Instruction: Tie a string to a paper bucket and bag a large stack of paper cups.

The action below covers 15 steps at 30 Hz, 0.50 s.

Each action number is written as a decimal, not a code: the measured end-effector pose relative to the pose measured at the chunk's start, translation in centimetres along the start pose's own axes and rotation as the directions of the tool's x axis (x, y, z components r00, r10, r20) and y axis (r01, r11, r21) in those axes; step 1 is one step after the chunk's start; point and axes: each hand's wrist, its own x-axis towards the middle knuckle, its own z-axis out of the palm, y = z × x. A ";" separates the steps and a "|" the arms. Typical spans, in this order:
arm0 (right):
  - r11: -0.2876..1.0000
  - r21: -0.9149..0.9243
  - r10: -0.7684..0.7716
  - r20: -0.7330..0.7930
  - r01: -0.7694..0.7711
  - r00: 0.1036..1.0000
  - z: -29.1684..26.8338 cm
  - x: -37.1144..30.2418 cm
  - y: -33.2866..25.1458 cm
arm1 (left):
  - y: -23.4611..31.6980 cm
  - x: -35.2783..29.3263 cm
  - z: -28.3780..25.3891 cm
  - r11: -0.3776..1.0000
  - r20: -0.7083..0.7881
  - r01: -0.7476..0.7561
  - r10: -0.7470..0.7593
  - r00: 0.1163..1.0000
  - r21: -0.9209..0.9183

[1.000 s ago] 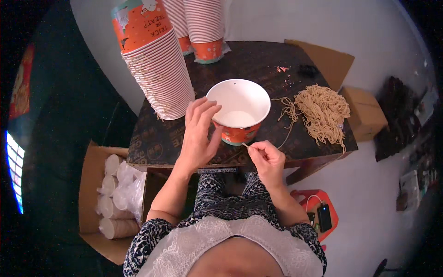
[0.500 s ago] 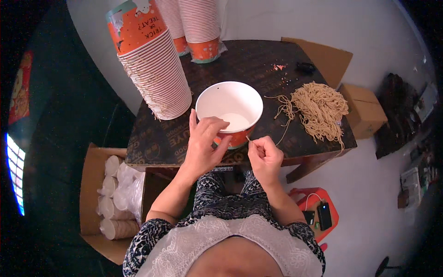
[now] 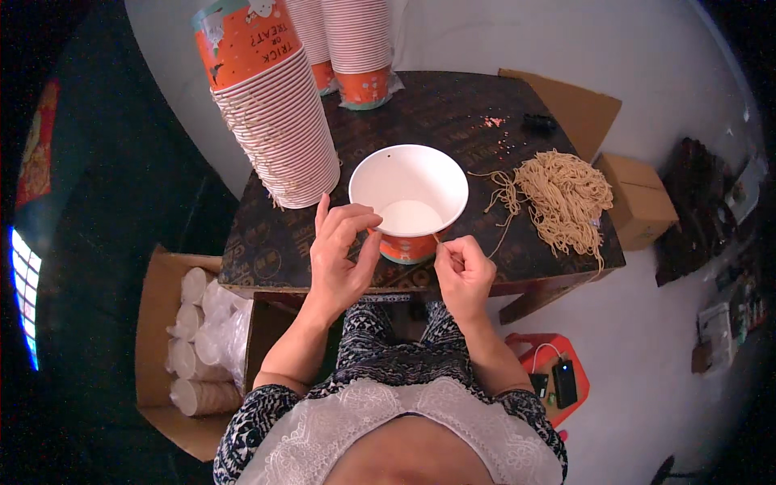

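Note:
A white-lined paper bucket (image 3: 408, 179) with an orange printed outside stands upright near the table's front edge. My left hand (image 3: 335, 249) is at its near-left rim, index fingertip at the edge and thumb against the outside, with the other fingers spread. At the near-right side, just below the rim, my right hand (image 3: 465, 271) pinches a short end of tan cord (image 3: 437, 238) against or close to the wall. A small dark hole shows in the far wall under the rim. Whether the cord passes through the near wall cannot be seen.
A tall stack of nested paper buckets (image 3: 279, 133) stands left, cords hanging along it. More wrapped stacks (image 3: 361, 61) are behind. A heap of tan cord (image 3: 563, 194) lies right on the dark table (image 3: 323, 263). An open carton (image 3: 152, 356) and a red stool (image 3: 584, 373) flank me.
My left hand has drawn back leftward, its fingers moving from inside the bucket to the rim. My right hand stays at the near-right side. The whole view has shifted slightly.

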 end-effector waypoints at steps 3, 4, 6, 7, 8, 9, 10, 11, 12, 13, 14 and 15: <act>1.000 -0.016 0.008 0.013 -0.007 1.000 -0.1 0.0 0.3 | 0.0 0.1 0.0 1.000 0.004 0.003 -0.003 1.000 0.002; 1.000 -0.016 0.008 0.014 -0.008 1.000 -0.1 0.1 0.2 | 0.0 0.2 0.0 1.000 0.006 0.003 -0.003 1.000 0.005; 0.999 -0.037 -0.007 0.008 0.007 1.000 -0.1 0.2 0.0 | 0.1 0.7 -0.1 1.000 0.022 -0.012 0.012 1.000 0.013; 0.999 -0.037 -0.007 0.008 0.007 1.000 0.0 0.2 0.0 | 0.2 1.0 -0.2 0.999 0.038 -0.028 0.027 0.999 0.022; 1.000 -0.025 0.013 0.009 -0.013 1.000 0.1 0.2 0.1 | 0.2 1.5 -0.3 0.999 0.038 -0.028 0.027 0.999 0.021; 0.999 -0.013 0.033 0.011 -0.033 0.999 0.1 0.2 0.2 | 0.3 2.0 -0.4 0.998 0.071 -0.060 0.058 0.996 0.026; 0.999 -0.014 0.032 0.011 -0.032 0.999 0.2 0.2 0.3 | 0.2 2.7 -0.5 0.995 0.105 -0.092 0.088 0.991 0.029; 0.999 -0.021 0.028 0.012 -0.027 1.000 0.2 0.3 0.4 | 0.1 3.4 -0.5 0.995 0.104 -0.092 0.089 0.991 0.028; 0.999 -0.026 0.023 0.012 -0.023 1.000 0.3 0.3 0.5 | -0.1 4.2 -0.4 0.993 0.185 -0.105 0.112 0.976 -0.047; 0.999 -0.024 0.023 0.011 -0.023 1.000 0.3 0.3 0.6 | -0.3 4.9 -0.2 0.986 0.263 -0.111 0.140 0.955 -0.123; 1.000 -0.012 0.024 0.005 -0.024 1.000 0.4 0.4 0.6 | -0.5 5.6 0.1 0.986 0.264 -0.113 0.142 0.954 -0.122; 1.000 -0.001 0.025 -0.001 -0.025 1.000 0.6 0.4 0.7 | -0.7 6.2 0.4 0.984 0.376 -0.083 0.138 0.916 -0.158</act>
